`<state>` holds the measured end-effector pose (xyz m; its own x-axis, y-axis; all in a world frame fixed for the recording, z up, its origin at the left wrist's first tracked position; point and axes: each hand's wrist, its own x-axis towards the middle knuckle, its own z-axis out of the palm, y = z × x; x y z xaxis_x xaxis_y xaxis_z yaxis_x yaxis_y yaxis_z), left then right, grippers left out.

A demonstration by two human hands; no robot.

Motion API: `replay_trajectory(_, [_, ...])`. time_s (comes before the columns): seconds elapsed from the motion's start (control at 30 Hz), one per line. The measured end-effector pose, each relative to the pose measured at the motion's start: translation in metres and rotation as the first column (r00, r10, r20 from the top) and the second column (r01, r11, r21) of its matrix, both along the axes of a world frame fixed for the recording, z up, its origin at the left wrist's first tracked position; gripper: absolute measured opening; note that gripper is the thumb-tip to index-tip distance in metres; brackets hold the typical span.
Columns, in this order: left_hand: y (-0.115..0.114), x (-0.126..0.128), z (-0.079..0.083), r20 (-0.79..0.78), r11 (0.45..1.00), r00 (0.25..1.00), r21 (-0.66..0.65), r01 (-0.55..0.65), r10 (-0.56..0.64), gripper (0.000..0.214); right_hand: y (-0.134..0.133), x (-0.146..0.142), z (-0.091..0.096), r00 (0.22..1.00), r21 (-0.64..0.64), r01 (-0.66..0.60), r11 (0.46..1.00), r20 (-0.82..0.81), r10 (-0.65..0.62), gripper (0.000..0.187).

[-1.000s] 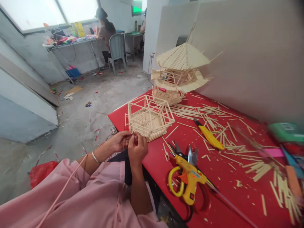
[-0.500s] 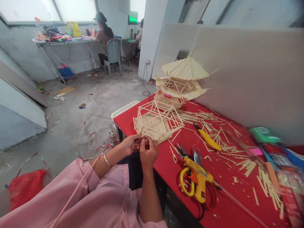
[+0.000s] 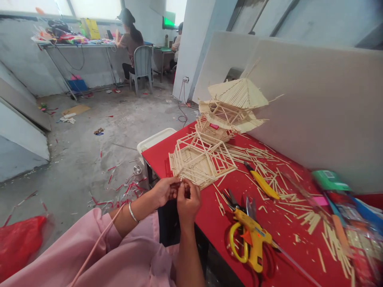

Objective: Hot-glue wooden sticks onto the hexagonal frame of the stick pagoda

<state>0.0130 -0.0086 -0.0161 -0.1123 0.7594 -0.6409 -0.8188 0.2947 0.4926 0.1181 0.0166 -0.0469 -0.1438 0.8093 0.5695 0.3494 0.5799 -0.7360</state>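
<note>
Hexagonal stick frame (image 3: 200, 162) set just beyond left hand (image 3: 165, 192) and right hand (image 3: 189, 198).
A short pale stick (image 3: 181, 179) is seemingly pinched by both.

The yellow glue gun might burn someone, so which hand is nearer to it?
Right. The right hand is left of the glue gun, apart from it; the left hand is farther left, past the right hand.

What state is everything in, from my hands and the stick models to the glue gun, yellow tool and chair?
Left hand: pinching a small pale piece
Right hand: pinching there too
Stick frame: roofless
Taller stick model: roofed, upright
Glue gun: on its side
Yellow tool: lying flat
Loose sticks: scattered
Chair: occupied
</note>
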Motion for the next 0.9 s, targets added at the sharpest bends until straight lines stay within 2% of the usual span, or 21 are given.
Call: replay_trajectory(0.9, [0.0005,-0.0015,-0.0048,-0.013,0.998,0.999,0.034,0.047,-0.046,0.017,0.0002,-0.0016,-0.0035,0.999,0.004,0.028,1.0,0.023,-0.029,0.024])
